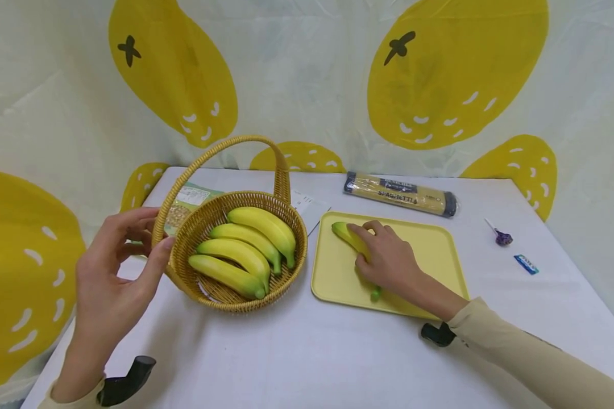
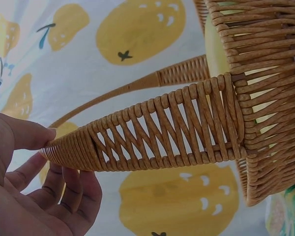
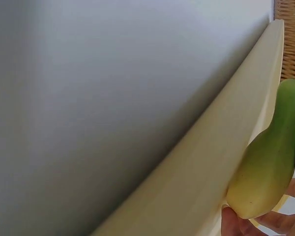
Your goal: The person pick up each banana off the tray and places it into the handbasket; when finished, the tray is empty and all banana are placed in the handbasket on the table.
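Note:
My left hand (image 1: 117, 272) is at the left side of the wicker basket (image 1: 301, 250), pinching its tall arched handle (image 2: 132, 128) between thumb and fingers. Several yellow bananas (image 1: 237, 250) with greenish ends lie side by side inside the basket. To the right, my right hand (image 1: 391, 258) grips one banana (image 1: 344, 231) from above, over the yellow tray (image 1: 332, 278). Much of that banana is hidden under the hand; its green stem shows below. In the right wrist view the banana (image 3: 265, 167) appears beside the tray's edge, with fingertips around its far side.
Behind the tray lies a pack of spaghetti (image 1: 399, 193). A lollipop (image 1: 502, 237) and a small blue packet (image 1: 526, 264) are right of the tray. A green printed packet (image 1: 179, 213) and a white paper (image 1: 309, 207) lie partly behind the basket.

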### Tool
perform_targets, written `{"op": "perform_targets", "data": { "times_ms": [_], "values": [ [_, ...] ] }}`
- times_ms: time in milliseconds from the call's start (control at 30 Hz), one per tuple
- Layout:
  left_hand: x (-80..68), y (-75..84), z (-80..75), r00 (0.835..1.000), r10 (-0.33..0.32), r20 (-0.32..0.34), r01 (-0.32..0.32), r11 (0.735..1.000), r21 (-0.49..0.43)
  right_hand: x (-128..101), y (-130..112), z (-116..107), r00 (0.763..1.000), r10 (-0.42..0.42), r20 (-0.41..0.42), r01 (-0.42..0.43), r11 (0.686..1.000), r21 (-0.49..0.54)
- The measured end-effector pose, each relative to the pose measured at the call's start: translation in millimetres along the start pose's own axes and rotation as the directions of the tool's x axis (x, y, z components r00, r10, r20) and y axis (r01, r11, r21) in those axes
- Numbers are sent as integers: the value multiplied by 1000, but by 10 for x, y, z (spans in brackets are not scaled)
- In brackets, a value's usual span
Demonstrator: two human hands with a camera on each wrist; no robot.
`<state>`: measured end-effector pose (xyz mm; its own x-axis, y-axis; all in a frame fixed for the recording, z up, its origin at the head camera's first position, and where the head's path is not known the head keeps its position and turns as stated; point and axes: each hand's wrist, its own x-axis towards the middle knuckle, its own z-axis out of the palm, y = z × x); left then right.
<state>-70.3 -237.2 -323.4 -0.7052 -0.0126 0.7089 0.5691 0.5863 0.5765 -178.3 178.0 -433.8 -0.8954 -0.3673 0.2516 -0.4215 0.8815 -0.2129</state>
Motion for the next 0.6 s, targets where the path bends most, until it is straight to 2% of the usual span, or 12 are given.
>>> {"op": "perform_targets", "data": {
  "times_ms": [300, 600],
  "values": [
    [-2, 9, -18, 999, -41, 27, 40, 999, 32, -23, 138, -14, 1000, 12, -25, -11, 1000, 18],
    [-4, 21, -16, 999, -36, 25, 35, 999, 27, -43, 235, -31, 999, 31, -27, -30, 999, 26]
  ]
}}
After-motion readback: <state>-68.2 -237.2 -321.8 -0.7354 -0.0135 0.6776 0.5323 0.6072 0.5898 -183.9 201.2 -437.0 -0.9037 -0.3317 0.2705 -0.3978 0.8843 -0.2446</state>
